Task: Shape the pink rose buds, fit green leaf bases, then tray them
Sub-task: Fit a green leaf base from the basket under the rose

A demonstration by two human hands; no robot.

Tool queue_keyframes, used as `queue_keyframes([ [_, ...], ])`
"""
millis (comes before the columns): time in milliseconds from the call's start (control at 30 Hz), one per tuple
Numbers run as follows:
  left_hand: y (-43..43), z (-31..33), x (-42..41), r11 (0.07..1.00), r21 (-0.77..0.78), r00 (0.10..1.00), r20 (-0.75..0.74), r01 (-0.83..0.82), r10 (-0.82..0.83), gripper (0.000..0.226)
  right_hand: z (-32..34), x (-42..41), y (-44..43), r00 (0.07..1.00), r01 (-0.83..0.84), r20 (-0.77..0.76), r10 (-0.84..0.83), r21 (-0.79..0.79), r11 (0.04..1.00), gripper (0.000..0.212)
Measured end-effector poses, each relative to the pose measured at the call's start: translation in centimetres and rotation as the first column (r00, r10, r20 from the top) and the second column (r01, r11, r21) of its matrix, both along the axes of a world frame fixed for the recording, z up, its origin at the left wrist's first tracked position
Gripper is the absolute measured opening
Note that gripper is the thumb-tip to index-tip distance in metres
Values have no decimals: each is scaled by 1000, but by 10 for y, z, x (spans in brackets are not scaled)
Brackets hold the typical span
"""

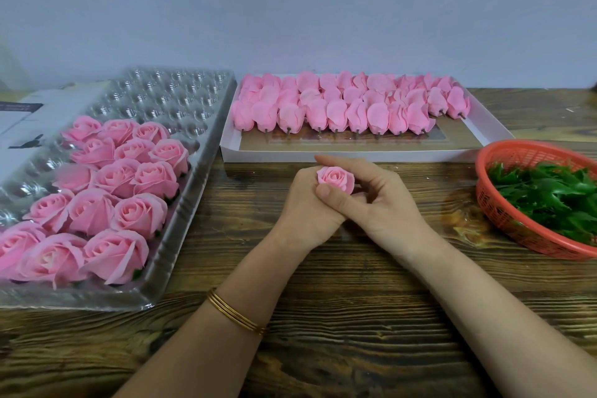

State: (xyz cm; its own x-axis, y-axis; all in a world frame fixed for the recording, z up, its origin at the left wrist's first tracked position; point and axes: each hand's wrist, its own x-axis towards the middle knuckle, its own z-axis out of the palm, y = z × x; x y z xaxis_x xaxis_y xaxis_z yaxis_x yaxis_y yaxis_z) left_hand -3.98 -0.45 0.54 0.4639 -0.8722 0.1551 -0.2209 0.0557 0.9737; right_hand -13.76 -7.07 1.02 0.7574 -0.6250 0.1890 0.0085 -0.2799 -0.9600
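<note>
A pink rose bud sits upright between both hands above the middle of the table. My left hand cups it from below and the left, and my right hand curls round it from the right, thumb across the front. The bud's base is hidden by the fingers. A clear plastic tray on the left holds several finished pink roses. A white box at the back holds rows of unshaped pink buds. A red basket on the right holds green leaf bases.
The wooden table carries everything. A white card or paper lies under the tray's far left corner. A pale wall rises behind the table. A gold bangle is on my left wrist.
</note>
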Motion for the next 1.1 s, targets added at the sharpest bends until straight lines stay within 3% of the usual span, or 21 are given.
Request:
queue_keyframes([
  [267,0,0,0,1000,11,999,-38,-15,16,10,-6,-2,-1,993,6,-116,-24,-160,987,74],
  [333,-1,-2,1,1000,-13,997,-74,-21,20,8,-4,-3,-5,994,10,-109,-19,-78,997,68],
  [433,-1,-3,-1,998,-43,994,-102,-47,42,18,0,-4,-7,999,34,20,-35,44,998,51],
  [567,0,-2,0,999,-29,1000,-15,-20,20,36,3,-1,2,993,58,106,-51,-65,996,37],
  [733,-3,-3,0,998,-26,998,32,-58,59,9,-1,3,6,997,57,58,-46,-188,981,31],
  [1100,-2,-3,0,995,-51,996,31,-81,83,12,-5,2,7,999,11,-44,-21,-225,974,65],
])
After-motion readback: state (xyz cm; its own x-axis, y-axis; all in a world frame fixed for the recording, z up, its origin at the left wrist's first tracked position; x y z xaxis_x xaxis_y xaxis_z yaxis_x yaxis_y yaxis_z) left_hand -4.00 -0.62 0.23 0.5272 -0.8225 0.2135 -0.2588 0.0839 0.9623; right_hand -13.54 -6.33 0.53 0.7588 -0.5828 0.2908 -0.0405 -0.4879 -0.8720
